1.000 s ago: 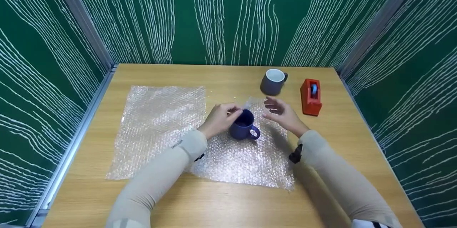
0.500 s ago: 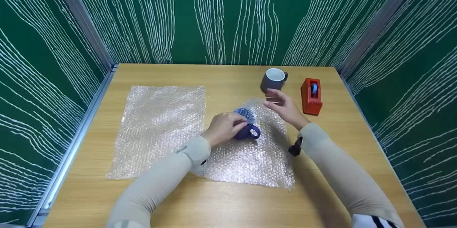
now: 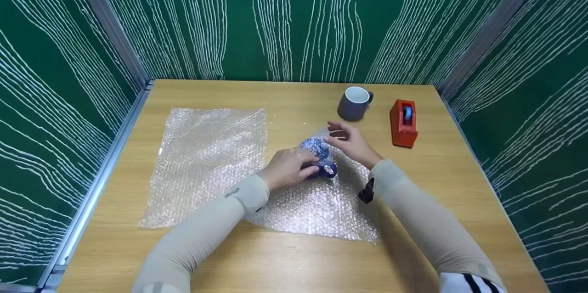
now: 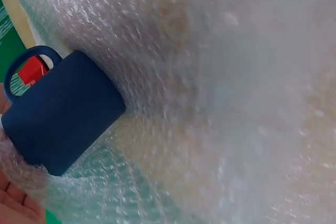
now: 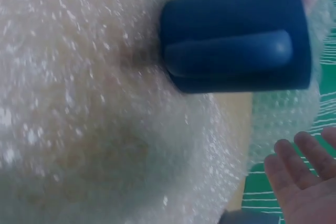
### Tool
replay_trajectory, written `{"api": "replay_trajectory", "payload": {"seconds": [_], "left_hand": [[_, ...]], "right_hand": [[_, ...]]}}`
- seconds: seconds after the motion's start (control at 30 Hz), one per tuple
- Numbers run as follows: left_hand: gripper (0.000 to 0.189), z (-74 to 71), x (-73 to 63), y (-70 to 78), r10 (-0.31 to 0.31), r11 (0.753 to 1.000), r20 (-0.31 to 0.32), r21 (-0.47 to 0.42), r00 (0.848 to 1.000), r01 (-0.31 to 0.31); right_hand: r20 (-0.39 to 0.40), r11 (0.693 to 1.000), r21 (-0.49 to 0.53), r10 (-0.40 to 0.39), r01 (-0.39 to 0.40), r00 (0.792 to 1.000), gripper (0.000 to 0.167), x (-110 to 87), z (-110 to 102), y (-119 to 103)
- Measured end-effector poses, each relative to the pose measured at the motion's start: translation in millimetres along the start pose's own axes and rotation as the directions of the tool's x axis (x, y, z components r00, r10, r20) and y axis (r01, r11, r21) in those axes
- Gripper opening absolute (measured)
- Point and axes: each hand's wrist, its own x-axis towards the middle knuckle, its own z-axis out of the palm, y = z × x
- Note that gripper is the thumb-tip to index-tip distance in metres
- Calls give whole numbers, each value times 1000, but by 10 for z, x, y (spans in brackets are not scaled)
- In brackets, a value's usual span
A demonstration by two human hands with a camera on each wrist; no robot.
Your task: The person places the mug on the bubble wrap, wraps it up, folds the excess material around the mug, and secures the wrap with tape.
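A dark blue mug (image 3: 328, 170) stands upright on a sheet of bubble wrap (image 3: 317, 217), its handle toward the right. The sheet's far corner is folded up over the mug's mouth as a bluish flap (image 3: 314, 146). My left hand (image 3: 287, 168) holds that flap down at the rim with bent fingers, hiding the mug's left side. Just right of the flap, my right hand (image 3: 353, 145) hovers with fingers spread, grasping nothing. In the right wrist view its fingers (image 5: 304, 163) are extended beside the wrap behind the mug (image 5: 236, 40).
Another bubble wrap sheet (image 3: 206, 160) lies flat at the left. Behind my right hand stands a grey mug (image 3: 353, 108) with a pale inside. A red tape dispenser (image 3: 404, 130) sits farther right on the wooden table (image 3: 294, 263). Green walls enclose the back and sides.
My left hand has drawn the wrap corner over the mug's mouth and come down onto it. The right hand has shifted left, closer to the flap.
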Motion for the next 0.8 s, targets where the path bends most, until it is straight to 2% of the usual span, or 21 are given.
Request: {"api": "replay_trajectory", "payload": {"seconds": [0.13,0.23,0.37,0.57,0.7,0.8], "left_hand": [[40,-36,-3,-19,24,999,80,-24,996,-22],[41,-73,6,-40,33,997,113,-68,993,-25],[37,-133,42,-89,36,989,108,-144,994,-20],[36,-276,153,-165,-21,966,85,-254,996,42],[36,-410,245,-208,-57,960,74,-270,996,75],[39,-512,315,-242,-83,960,89,-259,993,103]], "right_hand": [[0,999,-16,36,-36,999,68,-8,69,44],[-3,998,-22,66,-66,998,72,-15,100,66],[-7,998,-4,65,-65,998,73,-3,137,83],[-31,999,20,48,-47,998,73,16,192,100],[-36,997,49,55,-53,998,74,10,219,112],[-37,997,65,52,-50,998,75,11,235,124]]}}
